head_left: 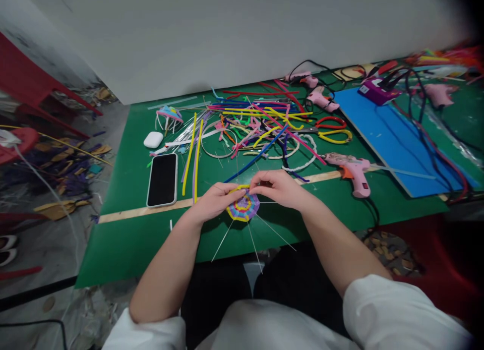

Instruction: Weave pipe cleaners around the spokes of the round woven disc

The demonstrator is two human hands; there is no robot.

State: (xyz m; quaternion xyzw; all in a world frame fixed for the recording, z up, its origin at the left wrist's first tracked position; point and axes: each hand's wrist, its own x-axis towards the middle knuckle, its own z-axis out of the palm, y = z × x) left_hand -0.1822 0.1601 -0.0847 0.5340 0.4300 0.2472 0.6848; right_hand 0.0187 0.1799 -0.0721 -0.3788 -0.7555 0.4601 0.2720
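Note:
A round woven disc of pipe cleaners point(242, 209), with yellow, purple, blue and red rings, is held tilted just above the green table. Thin white spokes fan out from its rim toward my lap and to the right. My left hand point(217, 199) is closed on its left edge, thumb lying across the top. With thumb and forefinger, my right hand point(278, 187) pinches at the upper right rim, where a yellow pipe cleaner point(242, 187) runs along the edge. The fingers partly hide the pinched spot.
Behind my hands lies a heap of coloured pipe cleaners point(260, 123), with scissors point(335, 133) alongside. A pink glue gun point(355, 174) rests at right near a blue board point(385, 143). On the left are a phone point(162, 180), a white case point(153, 139) and a small umbrella-shaped piece point(169, 114).

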